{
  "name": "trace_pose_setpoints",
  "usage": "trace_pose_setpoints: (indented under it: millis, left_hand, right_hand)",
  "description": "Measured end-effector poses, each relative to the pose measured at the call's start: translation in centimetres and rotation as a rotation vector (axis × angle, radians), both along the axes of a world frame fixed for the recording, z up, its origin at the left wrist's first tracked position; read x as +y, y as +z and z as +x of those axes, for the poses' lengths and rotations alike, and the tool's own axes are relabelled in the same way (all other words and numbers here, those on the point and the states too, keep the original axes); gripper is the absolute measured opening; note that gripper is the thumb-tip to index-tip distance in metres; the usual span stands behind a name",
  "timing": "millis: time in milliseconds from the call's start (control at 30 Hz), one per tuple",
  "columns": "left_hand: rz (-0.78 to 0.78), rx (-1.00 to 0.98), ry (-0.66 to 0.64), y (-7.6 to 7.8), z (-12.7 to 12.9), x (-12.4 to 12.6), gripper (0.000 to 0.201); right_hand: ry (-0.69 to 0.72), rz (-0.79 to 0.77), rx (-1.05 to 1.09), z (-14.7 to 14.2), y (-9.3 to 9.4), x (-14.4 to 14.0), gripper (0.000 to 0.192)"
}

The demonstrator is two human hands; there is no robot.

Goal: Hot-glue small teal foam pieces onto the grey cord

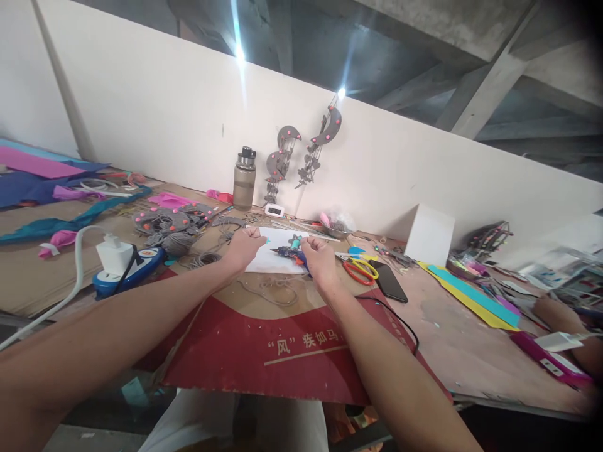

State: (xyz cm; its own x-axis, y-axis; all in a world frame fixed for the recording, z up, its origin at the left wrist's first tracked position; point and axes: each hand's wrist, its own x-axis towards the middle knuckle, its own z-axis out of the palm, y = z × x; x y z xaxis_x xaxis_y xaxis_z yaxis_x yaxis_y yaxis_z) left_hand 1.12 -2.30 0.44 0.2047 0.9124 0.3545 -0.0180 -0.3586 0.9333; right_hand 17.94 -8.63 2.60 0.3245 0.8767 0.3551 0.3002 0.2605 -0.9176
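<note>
Fingertips of my left hand [245, 248] are pinched together on a small teal piece [267, 240] above the white sheet [261, 263]. Facing it, my right hand [321, 260] is closed around the blue-and-dark body of a hot glue gun [287, 252], whose nozzle points left. Part of the gun is hidden by the fingers. Right beside those fingertips is a teal-and-grey cutout [296, 241]; whether they touch it I cannot tell. Loose grey yarn [271, 292] trails on the cardboard below the sheet.
Scissors [360, 271] and a phone [389, 280] lie to the right. Grey felt pieces with pink dots [172, 220] and a power strip [127, 270] are left. A bottle [244, 179] stands at the wall. Another person's hand [558, 317] is far right.
</note>
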Motion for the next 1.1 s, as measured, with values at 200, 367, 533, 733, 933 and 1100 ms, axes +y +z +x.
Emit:
trace_pose_setpoints:
  millis: [200,367,533,733,933,1100]
  left_hand:
    - [-0.088,-0.124,-0.055,0.3,0.4,-0.9,0.044]
    - [-0.042,-0.071,-0.178,0.2,0.4,-1.3,0.027]
    - [0.016,0.052,-0.117,0.0,0.4,-1.3,0.015]
    - [0.007,0.089,-0.124,0.4,0.6,-1.4,0.012]
    - [0.026,0.050,-0.146,0.6,0.6,-1.5,0.015]
    - [0.051,-0.072,-0.171,0.0,0.2,-1.0,0.022]
  right_hand:
    - [-0.017,-0.037,-0.069,-0.2,0.1,-0.3,0.025]
    - [0.010,-0.004,-0.151,-0.1,-0.4,-0.1,0.023]
    - [-0.013,-0.012,-0.157,-0.1,-0.6,0.1,0.023]
    - [-0.004,0.053,-0.245,-0.5,-0.6,-0.2,0.022]
    - [-0.013,0.067,-0.286,-0.9,-0.6,-0.4,0.023]
    - [-0.035,0.070,-0.284,-0.9,-0.6,-0.4,0.023]
